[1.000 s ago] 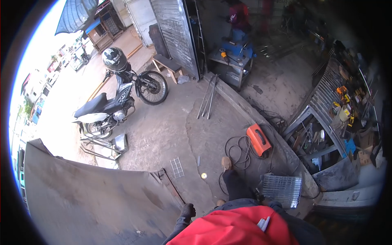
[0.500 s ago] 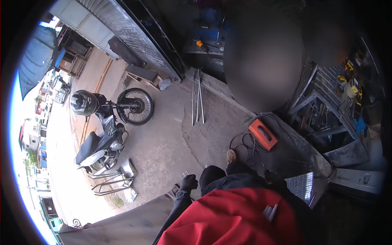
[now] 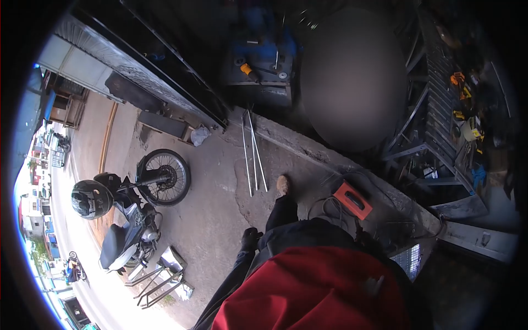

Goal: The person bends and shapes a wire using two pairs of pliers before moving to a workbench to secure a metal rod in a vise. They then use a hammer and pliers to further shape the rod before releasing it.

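My left hand (image 3: 251, 240), dark and apparently gloved, hangs beside my left hip with its fingers curled; whatever it may hold is too dark to make out. My right hand (image 3: 360, 235) is a dark shape near my right side, below the orange box, and its fingers cannot be made out. The orange box (image 3: 352, 200) with a black handle rests on the ground, with cables (image 3: 324, 208) looped beside it. Ahead of me, thin metal rods (image 3: 255, 157) lie on the concrete against a low ledge. One brown shoe (image 3: 282, 185) shows in front of me.
A motorcycle (image 3: 129, 236) with a helmet (image 3: 92, 199) stands left, near a metal frame (image 3: 157, 283). A concrete ledge (image 3: 308, 146) crosses ahead. Beyond it are a blue workbench (image 3: 258, 55) with a yellow tool (image 3: 246, 69) and a slatted metal rack (image 3: 440, 93). A wire grid (image 3: 408, 260) is at right.
The view has shifted forward and turned. The rods and motorcycle appear lower and farther left, and my foot is extended farther ahead. My left hand is a little higher in view.
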A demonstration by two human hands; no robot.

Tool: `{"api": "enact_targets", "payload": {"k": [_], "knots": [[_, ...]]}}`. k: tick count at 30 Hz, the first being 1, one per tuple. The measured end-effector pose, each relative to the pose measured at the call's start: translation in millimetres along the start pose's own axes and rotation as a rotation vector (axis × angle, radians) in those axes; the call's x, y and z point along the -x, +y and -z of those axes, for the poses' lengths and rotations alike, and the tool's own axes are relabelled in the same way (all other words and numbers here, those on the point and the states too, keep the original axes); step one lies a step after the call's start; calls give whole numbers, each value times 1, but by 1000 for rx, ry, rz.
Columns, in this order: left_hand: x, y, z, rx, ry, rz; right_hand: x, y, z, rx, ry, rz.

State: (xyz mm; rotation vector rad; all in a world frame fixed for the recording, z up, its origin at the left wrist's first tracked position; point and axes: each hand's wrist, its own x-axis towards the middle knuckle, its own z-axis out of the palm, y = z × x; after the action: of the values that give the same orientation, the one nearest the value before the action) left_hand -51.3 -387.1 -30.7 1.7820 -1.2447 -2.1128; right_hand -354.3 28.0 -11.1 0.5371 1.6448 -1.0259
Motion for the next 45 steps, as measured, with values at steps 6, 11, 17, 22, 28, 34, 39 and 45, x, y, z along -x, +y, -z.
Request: {"api": "enact_targets", "payload": {"k": [6, 11, 17, 22, 28, 34, 39, 45], "knots": [[-158, 134, -18, -44, -651, 643, 20, -50, -37, -30, 100, -33], [-212, 295, -131, -492, -317, -107, 17, -88, -42, -115, 157, -62], [-269, 384, -255, -387, -384, -227, -3, -149, -11, -166, 171, -96], [-239, 410, -342, -735, -402, -172, 3, -228, 53, -192, 197, -95], [-267, 428, -397, -864, -486, -439, 27, -317, 118, -368, 305, -86], [-294, 532, -496, -740, -280, -326, -17, -394, 261, -865, 270, 175], [-428, 580, -571, -1003, -261, -1045, -65, -575, 373, -287, 608, 769], [-484, 640, -637, -521, 135, -1234, -248, -818, 273, -167, 609, 975]]}}
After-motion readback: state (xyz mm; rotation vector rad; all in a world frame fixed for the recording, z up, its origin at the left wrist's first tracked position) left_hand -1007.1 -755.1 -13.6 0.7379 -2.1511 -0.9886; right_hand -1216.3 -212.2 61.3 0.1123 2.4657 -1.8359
